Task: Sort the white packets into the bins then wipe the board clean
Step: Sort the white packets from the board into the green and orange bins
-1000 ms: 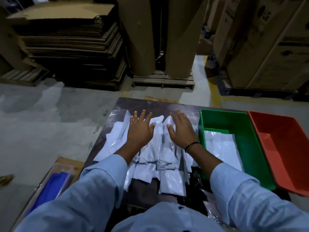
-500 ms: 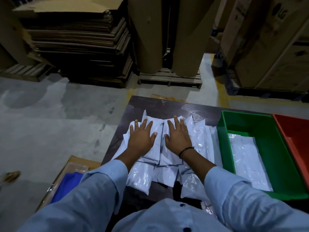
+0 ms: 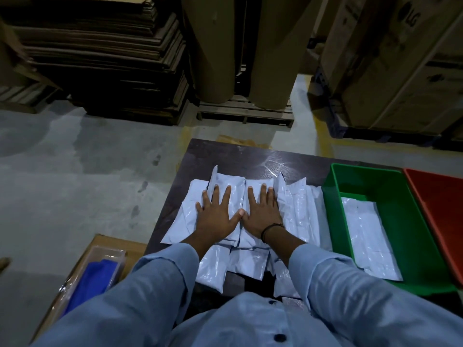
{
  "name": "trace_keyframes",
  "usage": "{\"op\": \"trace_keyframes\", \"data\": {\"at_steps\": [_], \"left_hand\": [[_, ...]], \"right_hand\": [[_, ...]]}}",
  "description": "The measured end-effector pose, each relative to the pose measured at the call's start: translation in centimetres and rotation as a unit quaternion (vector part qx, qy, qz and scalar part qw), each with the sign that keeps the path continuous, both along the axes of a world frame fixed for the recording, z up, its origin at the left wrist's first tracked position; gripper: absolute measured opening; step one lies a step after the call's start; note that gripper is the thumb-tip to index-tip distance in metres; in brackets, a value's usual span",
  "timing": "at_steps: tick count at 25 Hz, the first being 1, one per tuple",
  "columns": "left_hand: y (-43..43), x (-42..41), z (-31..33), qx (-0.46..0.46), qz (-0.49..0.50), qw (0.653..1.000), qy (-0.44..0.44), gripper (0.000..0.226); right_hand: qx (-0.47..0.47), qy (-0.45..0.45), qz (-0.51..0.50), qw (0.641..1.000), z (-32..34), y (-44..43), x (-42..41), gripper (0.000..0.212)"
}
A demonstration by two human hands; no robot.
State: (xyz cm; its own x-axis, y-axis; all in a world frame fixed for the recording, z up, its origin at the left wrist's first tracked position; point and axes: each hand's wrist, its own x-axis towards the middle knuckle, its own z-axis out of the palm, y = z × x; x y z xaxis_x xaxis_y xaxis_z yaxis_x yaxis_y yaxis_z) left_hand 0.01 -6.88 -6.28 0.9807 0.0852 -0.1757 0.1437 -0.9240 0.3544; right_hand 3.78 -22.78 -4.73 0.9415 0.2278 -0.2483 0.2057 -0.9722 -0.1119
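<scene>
Several white packets (image 3: 303, 211) lie overlapping in a pile on the dark board (image 3: 238, 154). My left hand (image 3: 216, 216) rests flat on the pile's left half, fingers spread and straight. Beside it, my right hand (image 3: 261, 212) presses flat on the middle packets, thumbs nearly touching. To the right stands a green bin (image 3: 400, 196) with a few white packets (image 3: 368, 236) lying in it. A red bin (image 3: 443, 204) sits beyond it at the frame's right edge.
A blue cloth (image 3: 92, 281) in a clear wrapper lies on a cardboard box at lower left. Stacked cardboard sheets (image 3: 100, 58), two big paper rolls (image 3: 240, 46) on a pallet and large cartons (image 3: 400, 58) stand behind, across grey concrete floor.
Both hands drew the packets together toward the board's middle, ending side by side and flat on the pile. The view shifted left, pushing the bins toward the right edge.
</scene>
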Motion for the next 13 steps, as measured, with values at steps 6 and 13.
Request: {"op": "trace_keyframes", "data": {"at_steps": [6,13], "left_hand": [[0.21,-0.31,-0.76,0.005,-0.008,0.999,-0.036,0.087],[-0.13,0.09,-0.75,0.023,-0.011,1.0,-0.014,0.079]], "right_hand": [[-0.009,0.01,0.018,1.0,-0.48,0.63,-0.04,0.07],[-0.013,0.035,0.05,0.998,0.14,0.54,-0.24,0.079]]}}
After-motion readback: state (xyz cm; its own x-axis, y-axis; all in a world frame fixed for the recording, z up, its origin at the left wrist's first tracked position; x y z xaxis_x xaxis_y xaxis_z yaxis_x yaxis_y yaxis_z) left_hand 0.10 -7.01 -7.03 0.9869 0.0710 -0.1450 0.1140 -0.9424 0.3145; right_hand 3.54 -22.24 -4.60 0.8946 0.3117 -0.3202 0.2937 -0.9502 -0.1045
